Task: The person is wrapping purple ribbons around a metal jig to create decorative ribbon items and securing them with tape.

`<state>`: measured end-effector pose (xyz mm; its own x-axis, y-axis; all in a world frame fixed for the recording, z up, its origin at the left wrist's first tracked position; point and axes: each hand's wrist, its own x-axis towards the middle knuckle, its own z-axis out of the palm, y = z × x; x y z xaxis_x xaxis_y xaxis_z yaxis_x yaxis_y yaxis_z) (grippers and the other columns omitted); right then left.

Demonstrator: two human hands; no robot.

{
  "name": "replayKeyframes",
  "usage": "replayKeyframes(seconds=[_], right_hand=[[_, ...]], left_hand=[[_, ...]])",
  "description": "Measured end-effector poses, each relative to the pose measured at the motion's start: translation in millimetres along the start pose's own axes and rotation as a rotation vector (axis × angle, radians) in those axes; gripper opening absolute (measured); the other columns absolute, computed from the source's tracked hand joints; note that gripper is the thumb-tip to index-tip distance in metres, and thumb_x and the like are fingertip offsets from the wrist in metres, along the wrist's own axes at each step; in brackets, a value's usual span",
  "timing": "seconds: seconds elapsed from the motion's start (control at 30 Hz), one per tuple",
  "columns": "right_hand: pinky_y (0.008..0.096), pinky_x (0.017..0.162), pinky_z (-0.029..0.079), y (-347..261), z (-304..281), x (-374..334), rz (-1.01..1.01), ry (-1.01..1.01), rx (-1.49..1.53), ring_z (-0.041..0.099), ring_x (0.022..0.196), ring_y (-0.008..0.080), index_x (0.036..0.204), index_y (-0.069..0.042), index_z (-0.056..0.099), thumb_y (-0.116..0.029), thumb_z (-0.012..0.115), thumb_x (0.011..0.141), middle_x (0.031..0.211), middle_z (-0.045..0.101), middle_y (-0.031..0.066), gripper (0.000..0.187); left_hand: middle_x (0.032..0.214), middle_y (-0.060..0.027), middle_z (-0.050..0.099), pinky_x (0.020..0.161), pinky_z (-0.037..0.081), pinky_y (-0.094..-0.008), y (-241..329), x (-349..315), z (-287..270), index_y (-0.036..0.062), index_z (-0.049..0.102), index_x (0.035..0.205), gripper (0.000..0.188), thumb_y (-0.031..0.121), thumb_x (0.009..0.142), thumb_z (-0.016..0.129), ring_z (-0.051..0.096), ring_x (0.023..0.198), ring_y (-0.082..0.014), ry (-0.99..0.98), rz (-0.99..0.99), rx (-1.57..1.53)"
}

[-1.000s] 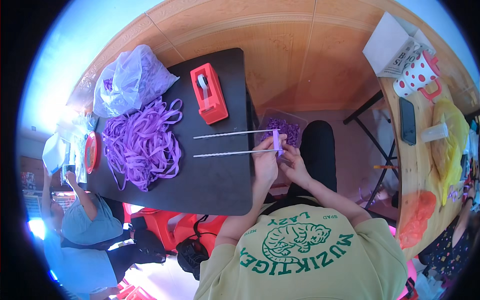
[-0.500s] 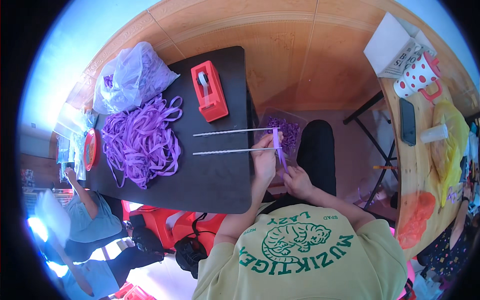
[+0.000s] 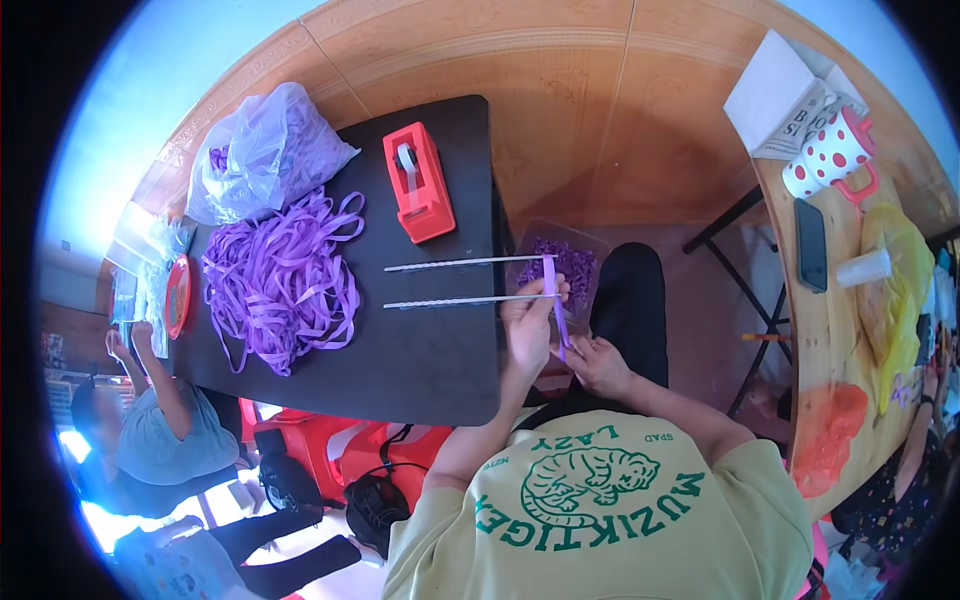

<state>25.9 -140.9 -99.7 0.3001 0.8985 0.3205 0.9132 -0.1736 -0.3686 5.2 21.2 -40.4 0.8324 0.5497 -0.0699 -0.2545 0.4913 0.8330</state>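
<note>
Two thin metal rods [image 3: 450, 262] lie side by side on the black table and reach out past its right edge. A narrow purple ribbon [image 3: 550, 275] spans their outer ends, and its tail hangs toward me. My left hand [image 3: 528, 318] is closed at the rod ends, pinching the ribbon there. Just below and to the right, my right hand [image 3: 600, 368] has its fingers closed at the ribbon's tail. Beneath the rod ends, a clear plastic bin [image 3: 598, 250] holds small purple pieces. On the table's left side lies a big loose heap of purple ribbon [image 3: 285, 285].
A red tape dispenser [image 3: 420, 185] and a stuffed clear plastic bag [image 3: 265, 150] stand farther back on the black table [image 3: 420, 365]. Along the right, a wooden table [image 3: 825, 335] carries a phone [image 3: 811, 245], a dotted tumbler [image 3: 830, 155] and a yellow bag [image 3: 895, 290]. Other people sit at left.
My right hand has shifted slightly left with the ribbon's tail, which now hangs straighter down. My left hand stays at the rod ends. The people at left have changed posture.
</note>
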Motion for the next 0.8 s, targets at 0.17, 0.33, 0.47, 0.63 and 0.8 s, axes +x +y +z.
replayKeyframes(seconds=[0.17,0.33,0.47,0.63,0.8], right_hand=[[0.0381,0.074,0.052,2,-2,3,-0.130,0.022,0.020,0.062,0.085,0.0272,0.121,-0.006,0.054,-0.008,0.063,0.067,0.119,0.051,0.0203,0.055],[0.0376,0.069,0.053,-2,-16,4,-0.121,0.198,0.089,0.064,0.086,0.0320,0.117,-0.006,0.057,-0.004,0.060,0.070,0.118,0.054,0.0235,0.047],[0.0388,0.068,0.054,-2,-39,23,-0.039,0.507,0.077,0.064,0.084,0.0345,0.110,0.001,0.058,0.006,0.060,0.064,0.112,0.056,0.0243,0.046],[0.0386,0.071,0.054,2,-63,47,-0.033,0.610,0.083,0.064,0.084,0.0348,0.105,0.005,0.059,0.011,0.061,0.060,0.100,0.060,0.0213,0.046],[0.0383,0.070,0.054,1,-74,67,-0.067,0.639,0.103,0.064,0.084,0.0341,0.102,0.005,0.061,0.011,0.061,0.059,0.097,0.061,0.0203,0.043]], left_hand=[[0.090,-0.0093,0.067,0.075,0.050,-0.0247,12,-19,4,-0.0032,0.066,0.103,0.017,0.006,0.091,0.057,0.062,0.080,-0.0140,0.041,-0.107,0.077],[0.086,-0.0069,0.067,0.071,0.048,-0.0231,15,-34,7,-0.0025,0.066,0.100,0.017,0.010,0.092,0.058,0.060,0.076,-0.0109,0.096,-0.069,0.094],[0.084,-0.0079,0.067,0.072,0.049,-0.0246,22,-43,11,-0.0023,0.066,0.099,0.017,0.011,0.092,0.059,0.061,0.075,-0.0135,0.122,-0.102,0.077],[0.081,-0.0082,0.067,0.072,0.048,-0.0246,40,-54,20,-0.0026,0.067,0.096,0.013,0.008,0.091,0.060,0.061,0.073,-0.0128,0.142,-0.175,0.056],[0.079,-0.0061,0.067,0.066,0.046,-0.0216,46,-53,22,-0.0014,0.067,0.091,0.011,0.008,0.090,0.062,0.059,0.069,-0.0097,0.134,-0.181,0.052]])
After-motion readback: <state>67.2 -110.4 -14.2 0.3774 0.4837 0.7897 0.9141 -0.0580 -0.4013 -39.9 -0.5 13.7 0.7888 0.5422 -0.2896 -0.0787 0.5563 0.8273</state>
